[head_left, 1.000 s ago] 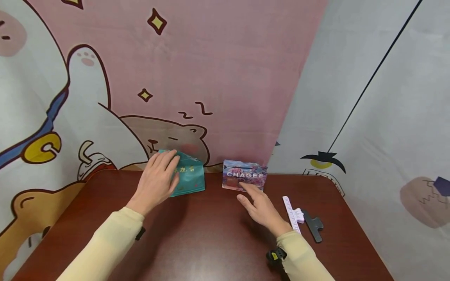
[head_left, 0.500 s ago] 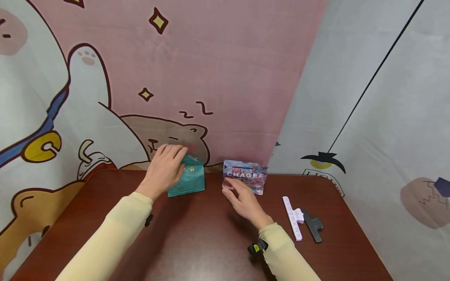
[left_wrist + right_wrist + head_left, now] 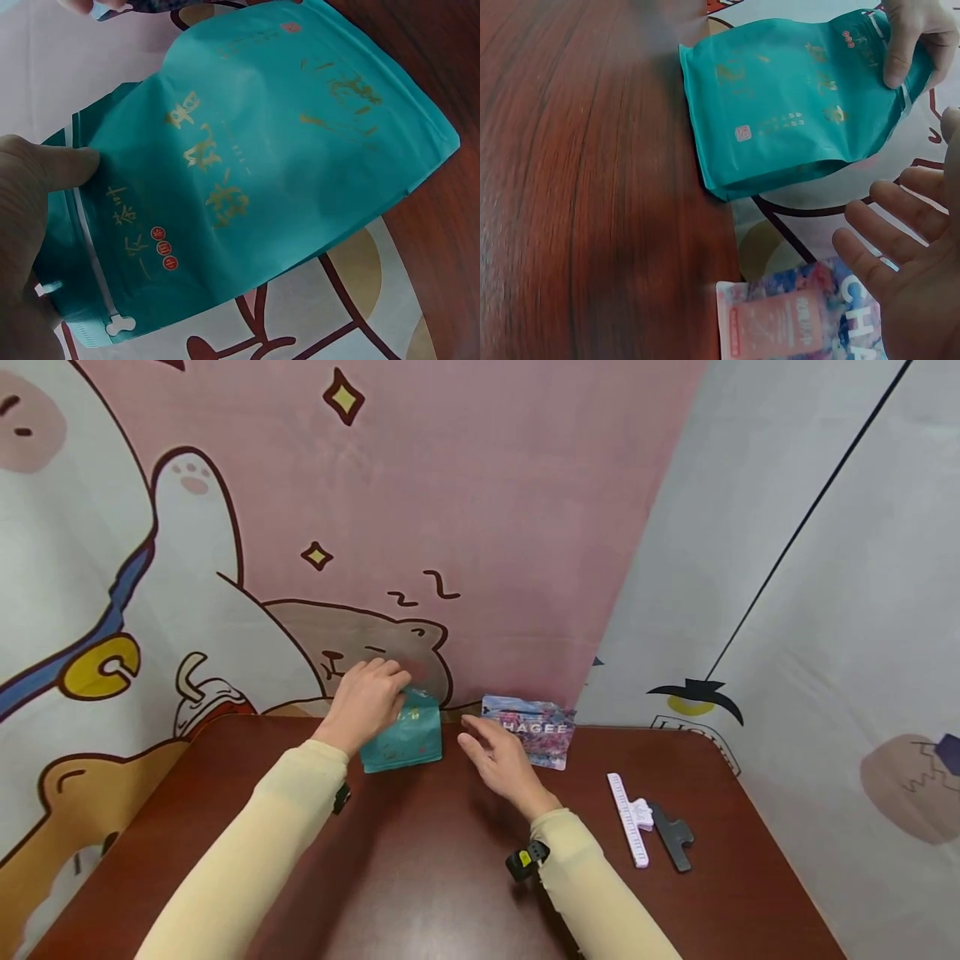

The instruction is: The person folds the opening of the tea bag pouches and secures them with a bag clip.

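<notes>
A teal pouch [image 3: 411, 745] with gold lettering stands at the back of the table. My left hand [image 3: 367, 703] grips its top edge; in the left wrist view the thumb [image 3: 71, 166] presses the front beside a white zip strip with a slider [image 3: 120, 325]. The fingers behind the pouch are mostly hidden. Between the two pouches is my right hand [image 3: 504, 764], its fingers extended and nothing held. It partly covers a colourful "CHAGEE" pouch [image 3: 551, 742] in the head view. In the right wrist view, the relaxed fingers [image 3: 889, 214] are apart from the teal pouch [image 3: 772, 105].
On the right of the brown table [image 3: 442, 877] lie a white bag clip [image 3: 628, 822] and a dark grey bag clip [image 3: 673, 837], side by side. A printed cloth [image 3: 517, 527] with cartoon animals hangs directly behind the table's back edge.
My left hand has moved right along the teal pouch's top and now grips it. My right hand has moved left, from in front of the "CHAGEE" pouch toward the teal one.
</notes>
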`<action>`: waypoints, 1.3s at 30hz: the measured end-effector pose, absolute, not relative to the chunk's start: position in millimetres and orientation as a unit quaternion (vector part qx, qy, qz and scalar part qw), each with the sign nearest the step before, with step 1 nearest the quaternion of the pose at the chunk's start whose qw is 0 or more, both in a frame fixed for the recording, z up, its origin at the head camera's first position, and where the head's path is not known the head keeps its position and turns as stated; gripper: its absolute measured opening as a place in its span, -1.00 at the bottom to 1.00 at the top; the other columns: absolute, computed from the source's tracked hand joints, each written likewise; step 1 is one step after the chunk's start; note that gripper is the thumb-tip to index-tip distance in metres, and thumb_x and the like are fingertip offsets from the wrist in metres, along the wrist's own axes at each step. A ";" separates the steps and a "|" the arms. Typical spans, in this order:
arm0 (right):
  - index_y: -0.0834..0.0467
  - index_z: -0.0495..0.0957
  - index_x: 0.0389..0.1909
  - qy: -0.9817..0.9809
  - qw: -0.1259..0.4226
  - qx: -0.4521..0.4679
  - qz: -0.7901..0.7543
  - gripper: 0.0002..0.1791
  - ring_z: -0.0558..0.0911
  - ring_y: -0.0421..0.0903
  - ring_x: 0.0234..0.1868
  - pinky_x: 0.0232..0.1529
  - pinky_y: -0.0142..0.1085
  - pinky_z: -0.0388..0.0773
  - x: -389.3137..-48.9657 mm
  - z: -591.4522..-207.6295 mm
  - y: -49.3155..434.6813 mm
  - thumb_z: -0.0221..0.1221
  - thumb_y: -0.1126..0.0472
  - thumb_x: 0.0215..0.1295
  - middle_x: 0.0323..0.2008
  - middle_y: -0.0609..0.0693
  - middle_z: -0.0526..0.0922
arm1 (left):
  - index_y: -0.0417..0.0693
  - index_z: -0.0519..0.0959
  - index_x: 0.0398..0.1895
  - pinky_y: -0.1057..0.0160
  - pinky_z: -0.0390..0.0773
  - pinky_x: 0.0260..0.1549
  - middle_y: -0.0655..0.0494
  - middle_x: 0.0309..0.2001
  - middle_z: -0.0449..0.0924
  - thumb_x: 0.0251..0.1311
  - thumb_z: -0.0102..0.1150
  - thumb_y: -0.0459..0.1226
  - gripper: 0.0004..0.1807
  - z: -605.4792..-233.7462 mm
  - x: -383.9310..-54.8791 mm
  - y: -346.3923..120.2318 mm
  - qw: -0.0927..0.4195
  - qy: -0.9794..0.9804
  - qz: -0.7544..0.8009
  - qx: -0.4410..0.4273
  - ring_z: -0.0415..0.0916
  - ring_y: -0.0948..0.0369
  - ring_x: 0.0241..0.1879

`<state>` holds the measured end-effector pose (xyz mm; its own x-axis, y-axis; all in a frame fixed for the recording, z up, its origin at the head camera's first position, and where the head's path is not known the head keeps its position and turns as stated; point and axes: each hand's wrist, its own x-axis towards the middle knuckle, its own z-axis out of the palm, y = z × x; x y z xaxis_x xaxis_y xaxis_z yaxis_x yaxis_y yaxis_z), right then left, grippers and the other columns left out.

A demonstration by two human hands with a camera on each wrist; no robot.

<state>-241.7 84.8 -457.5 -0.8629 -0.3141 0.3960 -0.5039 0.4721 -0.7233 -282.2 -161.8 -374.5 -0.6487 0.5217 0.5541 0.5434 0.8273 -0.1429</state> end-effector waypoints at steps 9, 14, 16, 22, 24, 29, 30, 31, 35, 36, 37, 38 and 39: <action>0.08 0.47 0.34 -0.858 0.108 0.225 0.450 -0.54 0.62 0.05 0.16 0.10 -0.03 0.59 -257.4 -458.2 66.4 0.09 0.04 0.51 0.26 0.07 0.56 | -0.04 0.75 -0.26 0.07 0.61 -0.26 0.06 -0.32 0.69 0.14 0.40 -0.30 -0.90 -372.0 -285.6 -157.1 0.282 -0.914 -0.027 -0.290 0.63 0.06 -0.27; 0.10 0.45 0.36 -0.859 0.097 0.223 0.450 -0.51 0.63 0.04 0.15 0.12 -0.05 0.58 -267.8 -453.5 57.4 0.09 0.03 0.51 0.29 0.08 0.53 | -0.03 0.77 -0.26 0.07 0.64 -0.28 0.06 -0.33 0.72 0.15 0.39 -0.33 -0.90 -370.0 -287.0 -153.9 0.270 -0.918 -0.032 -0.289 0.68 0.07 -0.31; 0.10 0.42 0.38 -0.860 0.089 0.222 0.451 -0.49 0.62 0.05 0.17 0.15 -0.04 0.57 -271.5 -450.7 54.6 0.09 0.03 0.50 0.31 0.09 0.50 | -0.02 0.78 -0.28 0.07 0.65 -0.32 0.07 -0.33 0.73 0.15 0.37 -0.35 -0.90 -369.2 -287.0 -153.5 0.268 -0.919 -0.034 -0.288 0.68 0.07 -0.35; 0.13 0.37 0.42 -0.868 0.082 0.219 0.438 -0.47 0.52 0.15 0.28 0.22 0.05 0.50 -281.7 -444.2 48.3 0.06 0.05 0.52 0.36 0.14 0.44 | -0.02 0.78 -0.32 0.11 0.64 -0.43 0.07 -0.36 0.73 0.13 0.26 -0.48 -0.79 -366.8 -287.0 -151.8 0.262 -0.917 -0.044 -0.296 0.67 0.08 -0.43; 0.14 0.36 0.43 -0.871 0.076 0.219 0.434 -0.46 0.49 0.17 0.31 0.24 0.06 0.47 -283.2 -443.2 46.6 0.06 0.06 0.52 0.38 0.15 0.42 | -0.02 0.79 -0.32 0.12 0.64 -0.46 0.08 -0.37 0.72 0.13 0.22 -0.51 -0.75 -365.9 -285.8 -151.2 0.257 -0.919 -0.047 -0.297 0.67 0.09 -0.44; 0.11 0.36 0.43 -0.873 0.062 0.226 0.427 -0.47 0.50 0.13 0.32 0.27 0.05 0.45 -283.1 -441.4 42.8 0.08 0.08 0.51 0.38 0.13 0.44 | 0.01 0.79 -0.33 0.16 0.61 -0.51 0.13 -0.36 0.71 0.10 0.30 -0.48 -0.78 -363.8 -279.5 -148.8 0.237 -0.924 -0.054 -0.295 0.65 0.14 -0.47; 0.10 0.38 0.42 -0.873 0.063 0.227 0.428 -0.48 0.51 0.12 0.32 0.27 0.05 0.45 -282.8 -440.9 42.3 0.09 0.08 0.51 0.37 0.12 0.45 | 0.02 0.78 -0.33 0.16 0.61 -0.51 0.14 -0.36 0.71 0.10 0.33 -0.47 -0.80 -363.5 -278.6 -147.9 0.233 -0.924 -0.056 -0.298 0.64 0.15 -0.47; 0.08 0.40 0.41 -0.872 0.064 0.226 0.428 -0.49 0.52 0.11 0.30 0.27 0.05 0.46 -282.5 -440.5 41.9 0.09 0.09 0.51 0.36 0.11 0.47 | 0.02 0.78 -0.33 0.16 0.60 -0.52 0.15 -0.36 0.70 0.09 0.35 -0.45 -0.81 -362.9 -277.8 -146.8 0.231 -0.923 -0.059 -0.301 0.64 0.16 -0.47; 0.02 0.53 0.30 -0.870 0.072 0.221 0.435 -0.59 0.60 0.08 0.23 0.21 0.01 0.51 -283.1 -439.6 40.9 0.11 0.13 0.49 0.26 0.07 0.59 | 0.05 0.78 -0.35 0.15 0.60 -0.51 0.18 -0.39 0.67 0.10 0.37 -0.42 -0.84 -361.0 -276.8 -142.9 0.223 -0.922 -0.074 -0.309 0.63 0.17 -0.48; 0.01 0.57 0.27 -0.870 0.074 0.218 0.436 -0.62 0.62 0.06 0.19 0.19 -0.01 0.53 -283.8 -439.7 40.6 0.11 0.14 0.49 0.22 0.06 0.62 | 0.05 0.78 -0.35 0.14 0.60 -0.51 0.18 -0.39 0.67 0.11 0.37 -0.41 -0.85 -360.8 -277.0 -142.5 0.220 -0.922 -0.078 -0.308 0.63 0.18 -0.47; 0.00 0.60 0.23 -0.871 0.076 0.214 0.435 -0.65 0.65 0.05 0.15 0.16 -0.03 0.56 -284.7 -439.9 40.3 0.12 0.14 0.49 0.18 0.04 0.66 | 0.05 0.78 -0.35 0.14 0.61 -0.49 0.18 -0.38 0.68 0.12 0.38 -0.40 -0.86 -360.4 -277.0 -142.2 0.217 -0.923 -0.081 -0.306 0.64 0.18 -0.46; -0.01 0.63 0.20 -0.872 0.081 0.212 0.434 -0.67 0.68 0.03 0.11 0.12 -0.04 0.58 -285.7 -440.2 39.9 0.12 0.15 0.49 0.14 0.04 0.69 | 0.05 0.78 -0.34 0.14 0.61 -0.48 0.19 -0.38 0.69 0.13 0.38 -0.39 -0.86 -360.3 -277.2 -142.3 0.214 -0.924 -0.084 -0.306 0.64 0.18 -0.45; -0.01 0.65 0.17 -0.873 0.086 0.210 0.432 -0.69 0.70 0.02 0.07 0.09 -0.05 0.60 -286.8 -440.4 39.5 0.12 0.16 0.49 0.10 0.03 0.71 | 0.06 0.78 -0.32 0.14 0.61 -0.47 0.19 -0.36 0.70 0.14 0.38 -0.37 -0.88 -360.2 -277.5 -142.4 0.209 -0.926 -0.086 -0.303 0.64 0.18 -0.44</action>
